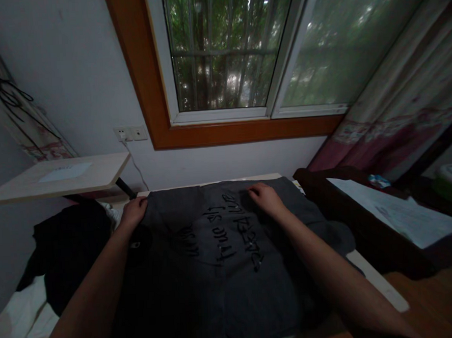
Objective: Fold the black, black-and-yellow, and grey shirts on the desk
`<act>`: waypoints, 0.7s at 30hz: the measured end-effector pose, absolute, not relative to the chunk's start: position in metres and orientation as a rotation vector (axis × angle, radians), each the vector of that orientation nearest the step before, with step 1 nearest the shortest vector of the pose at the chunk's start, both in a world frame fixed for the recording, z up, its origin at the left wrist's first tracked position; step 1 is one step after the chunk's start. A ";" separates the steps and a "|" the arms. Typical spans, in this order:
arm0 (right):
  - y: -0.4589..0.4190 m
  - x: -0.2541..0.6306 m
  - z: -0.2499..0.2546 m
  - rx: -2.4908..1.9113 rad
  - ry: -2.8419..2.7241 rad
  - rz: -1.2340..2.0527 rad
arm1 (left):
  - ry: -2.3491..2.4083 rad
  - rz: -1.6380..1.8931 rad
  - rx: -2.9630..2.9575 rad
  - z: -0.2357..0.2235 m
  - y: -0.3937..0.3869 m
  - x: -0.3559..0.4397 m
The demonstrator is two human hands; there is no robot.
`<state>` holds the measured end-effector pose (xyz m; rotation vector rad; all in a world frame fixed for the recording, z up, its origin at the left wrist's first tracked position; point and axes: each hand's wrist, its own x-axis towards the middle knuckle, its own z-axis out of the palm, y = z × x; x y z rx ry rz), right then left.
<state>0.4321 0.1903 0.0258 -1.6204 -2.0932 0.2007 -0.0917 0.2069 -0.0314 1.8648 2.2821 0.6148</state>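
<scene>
A dark grey shirt (233,286) with black lettering lies spread flat over a light table (382,282). At the far left corner of the cloth, my left hand (135,211) is closed with its fingers pinching the hem. My right hand (265,197) is on the upper part of the shirt, right of the lettering, its fingers curled together on the fabric. How much cloth the right fingers grip is partly hidden. The lower left of the shirt is in deep shadow.
Black clothing (73,244) and a white cloth (28,308) lie at the left, below a raised shelf (107,173) holding a paper sheet. Dark brown furniture (367,231) with a large white sheet (397,209) stands at the right. A window is behind.
</scene>
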 end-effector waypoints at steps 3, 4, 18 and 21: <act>0.207 0.475 0.028 -1.863 -1.929 0.027 | 2.274 0.633 1.861 -0.031 0.216 -0.081; 0.211 0.488 0.028 -1.935 -1.882 -0.031 | 2.271 0.639 1.860 -0.030 0.217 -0.079; 0.200 0.538 0.009 -2.309 -1.434 -0.100 | 2.378 0.535 1.624 -0.032 0.238 -0.093; 0.201 0.545 0.008 -2.245 -1.439 -0.107 | 2.390 0.511 1.638 -0.034 0.239 -0.100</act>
